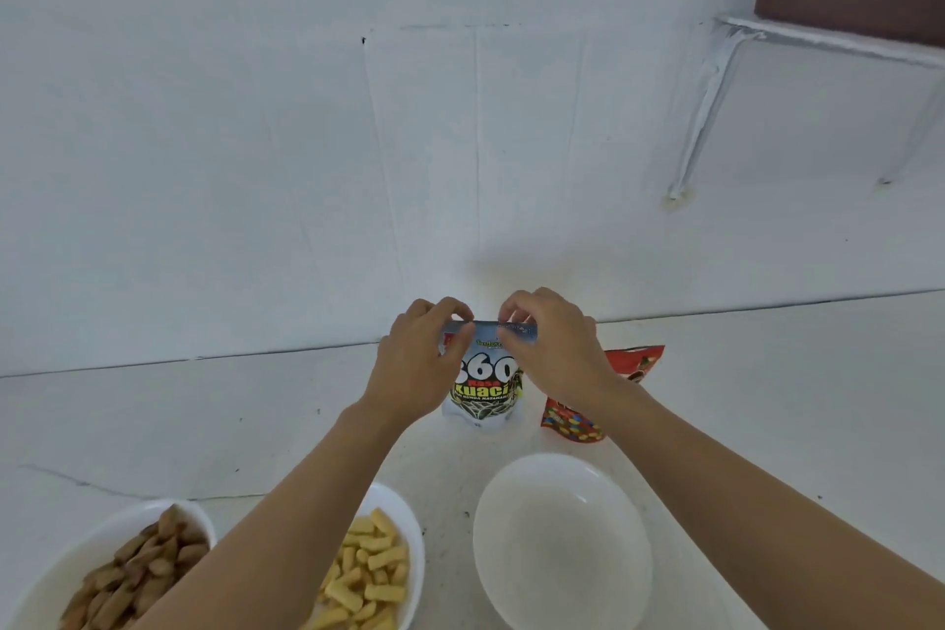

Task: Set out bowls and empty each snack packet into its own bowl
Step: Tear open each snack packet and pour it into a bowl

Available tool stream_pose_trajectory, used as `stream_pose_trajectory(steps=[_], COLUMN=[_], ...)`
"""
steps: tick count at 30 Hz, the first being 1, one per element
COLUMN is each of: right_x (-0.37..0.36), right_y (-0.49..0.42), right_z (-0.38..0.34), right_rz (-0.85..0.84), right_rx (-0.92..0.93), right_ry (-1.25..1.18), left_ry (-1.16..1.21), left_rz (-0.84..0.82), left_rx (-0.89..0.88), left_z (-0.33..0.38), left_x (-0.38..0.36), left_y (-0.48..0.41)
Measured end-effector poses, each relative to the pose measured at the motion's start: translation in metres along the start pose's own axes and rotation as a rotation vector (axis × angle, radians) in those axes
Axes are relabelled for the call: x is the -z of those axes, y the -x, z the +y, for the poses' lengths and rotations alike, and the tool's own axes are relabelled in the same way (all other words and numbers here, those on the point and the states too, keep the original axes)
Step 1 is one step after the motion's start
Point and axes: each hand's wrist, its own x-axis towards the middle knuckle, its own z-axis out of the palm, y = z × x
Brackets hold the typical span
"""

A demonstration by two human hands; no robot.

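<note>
**A:** Where is the sunflower seed packet (486, 391)?

**B:** Just below the middle of the view, upright, with its printed face toward the camera. From the empty bowl (562, 558) it sits at about 11 o'clock. I cannot tell whether its bottom rests on the white table (255, 425) or hangs just above it.

**A:** And the hands?

**B:** Both are on its top edge. The left hand (414, 368) pinches the strip at the 10 o'clock corner, fingers curled over it. The right hand (557, 353) pinches it at the 2 o'clock side, thumb and fingers closed on the seal. The two sets of fingertips are near each other at the middle of the strip.

**A:** What else is there?

**B:** A red packet (636, 366) lies at 3 o'clock from the seed packet, partly behind the right wrist. At 7 o'clock from the empty bowl, under the left forearm, a white bowl (409, 517) holds yellow sticks (368, 573). Farther out at 9 o'clock, a bigger bowl (92, 553) holds brown snacks (148, 563). A white wall (255, 118) stands at 12 o'clock.
</note>
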Motion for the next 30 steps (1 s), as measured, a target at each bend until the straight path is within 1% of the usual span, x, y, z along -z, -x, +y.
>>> stream_pose_trajectory(steps=[2, 5, 10, 15, 18, 21, 25, 30], right_x=[-0.005, -0.008, -0.002, 0.008, 0.023, 0.042, 0.063, 0.077], right_y=[0.0, 0.001, 0.001, 0.006, 0.014, 0.029, 0.06, 0.118], right_z=[0.002, 0.002, -0.01, -0.039, -0.067, -0.096, -0.122, -0.133], right_rz=[0.017, 0.05, 0.047, 0.165, 0.244, 0.327, 0.371, 0.412], right_rx=[-0.005, 0.03, 0.083, 0.156, 0.216, 0.292, 0.318, 0.288], right_ry=[0.013, 0.153, 0.199, 0.195, 0.126, 0.033, -0.096, -0.102], left_ry=[-0.068, -0.307, -0.413, -0.372, -0.329, -0.285, -0.205, -0.117], left_rz=[-0.022, 0.003, -0.005, 0.109, 0.201, 0.254, 0.264, 0.238], left_rx=[-0.009, -0.092, -0.134, -0.171, -0.202, -0.238, -0.277, -0.314], left_z=[-0.003, -0.006, -0.006, 0.007, 0.022, 0.041, 0.064, 0.081], left_x=[-0.004, -0.006, 0.008, 0.042, 0.076, 0.112, 0.145, 0.148], left_y=[0.0, 0.001, -0.001, 0.007, 0.018, 0.035, 0.067, 0.113])
